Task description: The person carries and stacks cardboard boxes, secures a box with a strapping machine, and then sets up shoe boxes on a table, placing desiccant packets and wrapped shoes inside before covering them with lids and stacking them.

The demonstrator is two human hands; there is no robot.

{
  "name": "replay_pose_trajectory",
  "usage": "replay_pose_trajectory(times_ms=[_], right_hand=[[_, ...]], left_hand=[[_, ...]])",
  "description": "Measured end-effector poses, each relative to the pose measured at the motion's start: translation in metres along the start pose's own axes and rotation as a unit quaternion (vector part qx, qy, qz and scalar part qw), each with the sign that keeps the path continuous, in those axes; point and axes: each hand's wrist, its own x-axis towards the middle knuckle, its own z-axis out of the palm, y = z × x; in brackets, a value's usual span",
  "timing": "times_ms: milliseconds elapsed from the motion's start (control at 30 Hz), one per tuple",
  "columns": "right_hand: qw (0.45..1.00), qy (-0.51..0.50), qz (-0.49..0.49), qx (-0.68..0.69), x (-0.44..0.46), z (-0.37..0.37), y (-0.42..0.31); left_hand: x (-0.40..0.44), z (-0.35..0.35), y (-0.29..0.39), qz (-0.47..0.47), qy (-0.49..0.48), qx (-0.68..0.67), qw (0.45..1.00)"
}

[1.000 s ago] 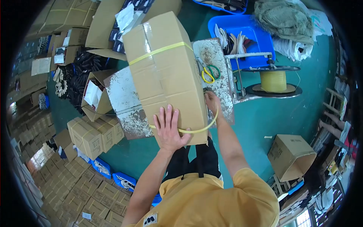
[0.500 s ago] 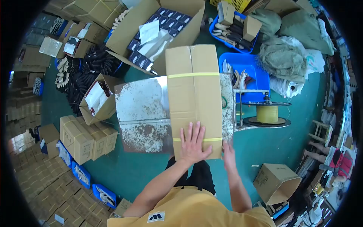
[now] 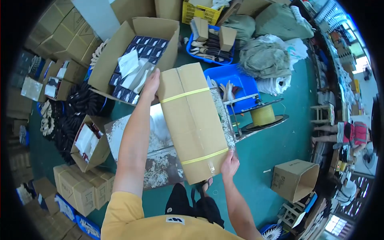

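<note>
A long closed cardboard box (image 3: 194, 124) with two yellow straps around it lies over a worn metal-topped table (image 3: 162, 170). At the box's far left corner my left hand (image 3: 152, 83) grips the edge, its fingers partly hidden. My right hand (image 3: 230, 164) holds the near right edge beside the lower strap. A spool of yellow strapping (image 3: 263, 115) is mounted at the table's right side.
Beyond the table stands an open carton (image 3: 134, 60) of small dark boxes. Blue tubs (image 3: 244, 86) and sacks (image 3: 266, 58) are at the back right. An empty carton (image 3: 295, 180) is on the right floor. Another person (image 3: 352, 134) is at the far right.
My left hand has gone from the box's near top face to its far left corner. The box has turned slightly, and the lower strap lies flat instead of loose. The view has shifted.
</note>
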Motion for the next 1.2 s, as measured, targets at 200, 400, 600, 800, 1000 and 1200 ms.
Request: replay_pose_trajectory(times_ms=[200,400,600,800,1000,1200], right_hand=[[0.999,-0.038,-0.005,0.017,-0.011,-0.015,0.041],[0.964,-0.04,-0.107,0.241,-0.092,-0.054,0.147],[0.891,-0.42,0.128,0.113,-0.097,-0.069,0.192],[0.881,-0.413,0.136,0.186,-0.085,0.063,0.274],[0.932,-0.336,-0.014,0.133,-0.161,0.038,0.212],[0.945,-0.319,-0.062,-0.019,-0.309,0.063,0.137]], left_hand=[[-0.049,-0.021,0.003,0.01,0.069,-0.069,0.995],[-0.301,-0.15,0.028,0.104,0.069,-0.183,0.975],[-0.567,-0.215,-0.028,0.082,0.136,-0.359,0.92],[-0.723,-0.28,-0.153,-0.267,0.17,-0.527,0.789],[-0.842,-0.28,-0.277,-0.241,0.199,-0.677,0.666],[-0.903,-0.4,-0.328,-0.187,0.236,-0.711,0.635]])
